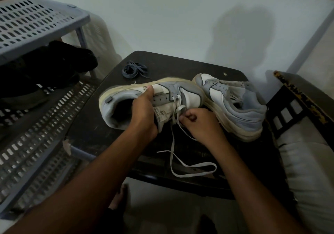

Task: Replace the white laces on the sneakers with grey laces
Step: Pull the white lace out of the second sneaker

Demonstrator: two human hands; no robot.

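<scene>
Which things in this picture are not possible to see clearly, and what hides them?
Head view:
- Inside of the held sneaker: too dark.
- Where the right hand grips the white lace: covered by curled fingers.
- Whether the second sneaker has a lace: blurred.
- How many grey laces lie on the table: tangled, too small.
- Dark items on the shelf: in shadow.

Person, head view: left hand (144, 105) and right hand (200, 123) both bare, no rings, watch or bands visible, forearms uncovered with no sleeve in frame, and apparently a bare foot (120, 197) below, though dim lighting obscures it.
</scene>
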